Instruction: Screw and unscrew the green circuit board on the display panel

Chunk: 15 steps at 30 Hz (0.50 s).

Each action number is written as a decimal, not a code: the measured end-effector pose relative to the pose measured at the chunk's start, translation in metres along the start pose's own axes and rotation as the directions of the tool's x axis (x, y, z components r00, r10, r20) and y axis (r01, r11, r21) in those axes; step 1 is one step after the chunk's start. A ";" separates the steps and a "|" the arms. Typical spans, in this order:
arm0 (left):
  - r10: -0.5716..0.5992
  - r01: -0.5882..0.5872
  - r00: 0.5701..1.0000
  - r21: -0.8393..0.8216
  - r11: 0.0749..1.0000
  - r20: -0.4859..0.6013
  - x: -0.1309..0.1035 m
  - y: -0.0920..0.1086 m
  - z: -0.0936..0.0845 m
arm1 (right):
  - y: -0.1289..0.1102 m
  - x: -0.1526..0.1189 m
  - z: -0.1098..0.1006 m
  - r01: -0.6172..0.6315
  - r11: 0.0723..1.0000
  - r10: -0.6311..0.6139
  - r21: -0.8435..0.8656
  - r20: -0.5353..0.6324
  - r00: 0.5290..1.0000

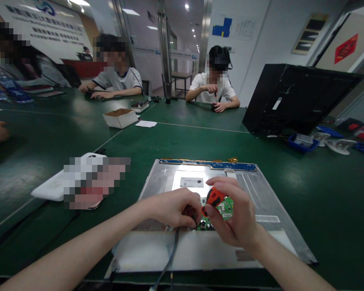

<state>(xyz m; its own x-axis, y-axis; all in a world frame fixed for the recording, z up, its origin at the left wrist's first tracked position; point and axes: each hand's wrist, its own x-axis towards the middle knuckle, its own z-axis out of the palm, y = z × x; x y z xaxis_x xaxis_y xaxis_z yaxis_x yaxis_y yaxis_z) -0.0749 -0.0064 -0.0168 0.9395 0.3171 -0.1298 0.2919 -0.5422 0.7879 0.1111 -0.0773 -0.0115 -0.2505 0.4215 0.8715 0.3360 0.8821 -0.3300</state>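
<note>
My right hand [238, 214] grips the orange and black handle of a screwdriver [214, 197], tilted above a green circuit board [227, 207]. Its tip is hidden near my left fingers. With curled, pinching fingers, my left hand [182, 208] rests at the board's left side; what it holds is hidden. The board sits on the metal back of a flat display panel [261, 198], which lies on the table. A grey cable [173, 252] comes from below my left hand and runs toward the near edge. Along the panel's far edge is a narrow blue circuit board [208, 164].
Left of the panel lie a white phone [50, 189] and a pinkish flat item [109, 182]. Farther back stands an open white box [120, 118]. A large black monitor [294, 99] and a blue tray [303, 143] are at right. Other people sit around the green table [182, 139].
</note>
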 end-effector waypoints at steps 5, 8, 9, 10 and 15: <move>-0.015 0.015 1.000 0.000 1.000 0.016 0.000 0.000 0.000 | 0.001 0.000 0.001 -0.004 1.000 0.004 -0.028 -0.011 1.000; -0.002 0.001 1.000 0.007 1.000 0.020 0.000 -0.003 0.001 | 0.002 0.000 0.002 0.003 1.000 -0.004 -0.022 -0.042 0.999; 0.003 -0.003 1.000 0.012 1.000 0.018 0.000 -0.004 0.001 | 0.002 0.000 0.003 0.002 1.000 -0.004 -0.025 -0.048 0.999; 0.009 -0.009 1.000 0.015 1.000 0.016 0.000 -0.004 0.001 | 0.002 0.000 0.003 0.001 1.000 -0.003 -0.030 -0.050 0.999; 0.010 -0.010 0.999 -0.014 1.000 0.031 0.001 -0.005 0.000 | -0.002 0.003 0.002 0.007 0.995 -0.011 -0.095 -0.046 0.999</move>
<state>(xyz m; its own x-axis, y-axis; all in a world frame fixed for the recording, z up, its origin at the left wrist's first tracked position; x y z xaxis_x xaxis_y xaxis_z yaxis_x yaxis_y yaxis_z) -0.0759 -0.0035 -0.0210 0.9476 0.2870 -0.1405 0.2801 -0.5345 0.7974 0.1083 -0.0771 -0.0088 -0.2125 0.4018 0.8907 0.4195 0.8608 -0.2882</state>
